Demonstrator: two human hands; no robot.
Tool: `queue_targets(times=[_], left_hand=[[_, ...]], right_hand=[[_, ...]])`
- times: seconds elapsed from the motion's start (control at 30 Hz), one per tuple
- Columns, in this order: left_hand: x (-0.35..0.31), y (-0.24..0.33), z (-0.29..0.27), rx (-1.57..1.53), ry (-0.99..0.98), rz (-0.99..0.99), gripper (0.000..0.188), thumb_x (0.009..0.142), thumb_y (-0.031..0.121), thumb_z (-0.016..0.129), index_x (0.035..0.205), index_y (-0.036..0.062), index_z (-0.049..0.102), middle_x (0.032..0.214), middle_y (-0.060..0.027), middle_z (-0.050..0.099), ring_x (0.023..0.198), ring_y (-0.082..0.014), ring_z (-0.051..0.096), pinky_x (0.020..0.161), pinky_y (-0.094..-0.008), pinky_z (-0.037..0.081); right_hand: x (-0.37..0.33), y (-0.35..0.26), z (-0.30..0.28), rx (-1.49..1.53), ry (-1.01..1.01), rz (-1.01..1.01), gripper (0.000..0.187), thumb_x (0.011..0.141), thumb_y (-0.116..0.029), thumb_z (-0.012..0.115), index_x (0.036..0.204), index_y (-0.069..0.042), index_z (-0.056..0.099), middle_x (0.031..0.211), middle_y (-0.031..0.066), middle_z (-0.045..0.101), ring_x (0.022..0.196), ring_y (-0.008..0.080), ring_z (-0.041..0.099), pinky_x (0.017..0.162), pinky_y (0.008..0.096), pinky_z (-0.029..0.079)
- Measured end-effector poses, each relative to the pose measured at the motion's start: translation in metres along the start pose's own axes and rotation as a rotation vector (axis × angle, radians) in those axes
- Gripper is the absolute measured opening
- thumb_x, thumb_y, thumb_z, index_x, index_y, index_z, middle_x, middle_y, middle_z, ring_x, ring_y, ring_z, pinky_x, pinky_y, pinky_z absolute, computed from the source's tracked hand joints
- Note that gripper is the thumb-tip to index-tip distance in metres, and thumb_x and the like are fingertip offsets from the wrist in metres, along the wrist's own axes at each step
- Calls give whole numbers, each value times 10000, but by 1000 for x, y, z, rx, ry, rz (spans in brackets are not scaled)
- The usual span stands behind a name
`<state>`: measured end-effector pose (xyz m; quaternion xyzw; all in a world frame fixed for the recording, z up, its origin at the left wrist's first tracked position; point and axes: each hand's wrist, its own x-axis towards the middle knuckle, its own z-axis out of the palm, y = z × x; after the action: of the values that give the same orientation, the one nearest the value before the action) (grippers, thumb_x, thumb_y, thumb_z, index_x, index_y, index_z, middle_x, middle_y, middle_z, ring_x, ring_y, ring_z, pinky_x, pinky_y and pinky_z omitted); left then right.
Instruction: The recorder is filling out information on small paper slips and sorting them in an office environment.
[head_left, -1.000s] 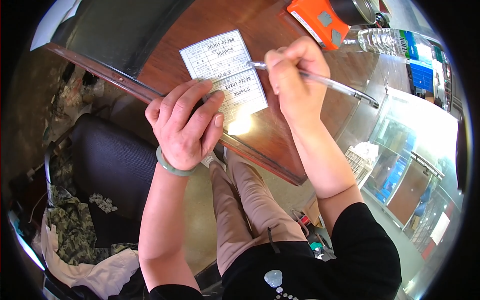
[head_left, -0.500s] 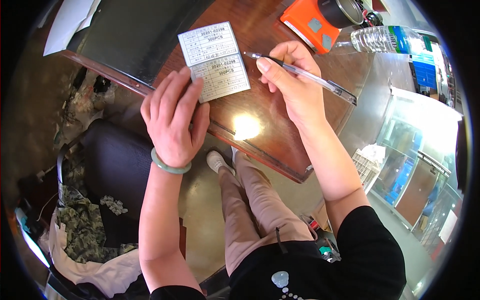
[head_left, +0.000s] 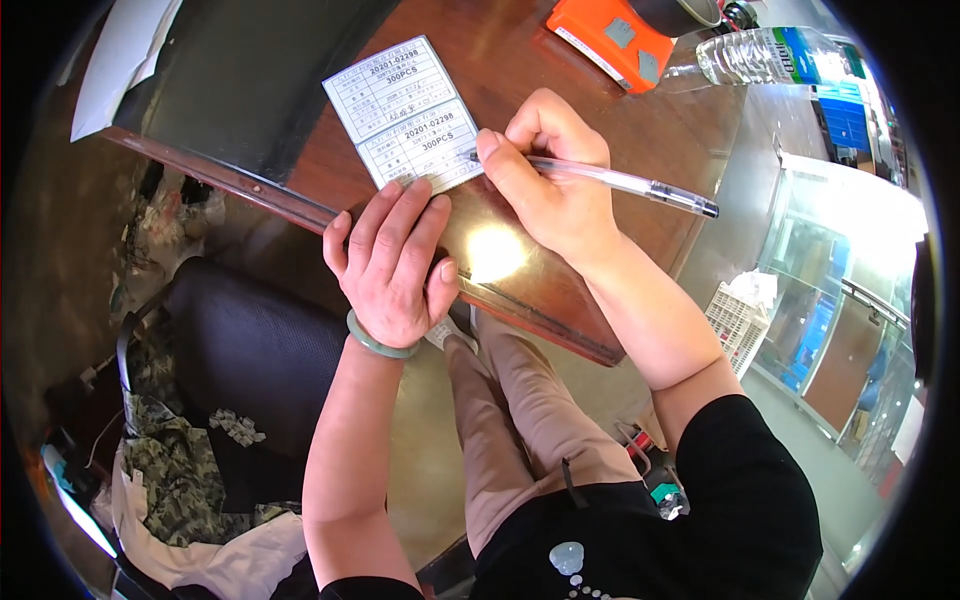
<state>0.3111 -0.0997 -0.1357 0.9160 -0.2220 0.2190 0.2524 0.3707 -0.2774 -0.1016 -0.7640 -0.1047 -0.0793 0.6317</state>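
While your right hand (head_left: 562,205) grips a pen (head_left: 640,184) over white paper (head_left: 400,98), your left hand (head_left: 395,265) is spread out. It touches the paper's bottom edge

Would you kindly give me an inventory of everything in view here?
desk: 1, reddish brown, upper centre
label sheet: 1, white, on desk
pen: 1, clear and black, tip over label sheet
flat panel: 1, black, desk's left
papers: at least 2, white, upper left
box: 1, orange, upper right
cup: 1, dark, by box
bottle: 1, clear, right of box
chair: 1, black, left
cloth: 1, camouflage, lower left
crate: 1, white, right
left hand: 1, bare, at label sheet's edge
right hand: 1, bare, holding pen
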Motion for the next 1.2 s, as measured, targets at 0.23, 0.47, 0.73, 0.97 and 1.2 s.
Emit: queue_targets(times=[0.23, 0.47, 0.73, 0.97, 1.2], left_hand=[[-2, -2, 4, -41, 70, -38, 388, 949, 363, 427, 1101, 123, 692, 1197, -25, 643, 1159, -190, 554, 1089, -402, 228], [-2, -1, 5, -47, 81, -44, 390, 952, 360, 421, 1097, 122, 693, 1187, -24, 648, 1147, -187, 559, 1094, -401, 224], [-3, -1, 7, -52, 96, -44, 387, 951, 357, 422, 1088, 122, 697, 1181, -22, 651, 1142, -183, 561, 1095, -399, 225], [-3, -2, 9, -49, 119, -43, 386, 949, 354, 420, 1080, 124, 702, 1172, -20, 657, 1133, -182, 565, 1094, -398, 229], [-3, -3, 9, -33, 97, -7, 431, 960, 342, 371, 1102, 81, 682, 1204, -63, 641, 1163, -223, 543, 1104, -393, 229]], right_hand=[[1, 3, 4, -42, -10, -18, 283, 846, -27, 676, 710, -51, 429, 544, -17, 442, 504, 33, 365, 439, 250, 292], [1, 2, 3, -69, -16, -6, 284, 846, -30, 681, 708, -51, 433, 536, -14, 441, 503, 33, 371, 438, 247, 299], [2, 1, 1, -107, -14, -41, 288, 844, -29, 679, 707, -53, 428, 533, -13, 436, 498, 32, 369, 436, 243, 300], [-1, -3, -1, 14, -17, 66, 258, 864, 21, 651, 728, -62, 448, 622, -44, 484, 560, 11, 385, 490, 205, 301], [-5, -1, -6, -46, -45, 20, 266, 855, 35, 645, 718, -66, 440, 626, -48, 480, 559, 5, 378, 488, 204, 294]])
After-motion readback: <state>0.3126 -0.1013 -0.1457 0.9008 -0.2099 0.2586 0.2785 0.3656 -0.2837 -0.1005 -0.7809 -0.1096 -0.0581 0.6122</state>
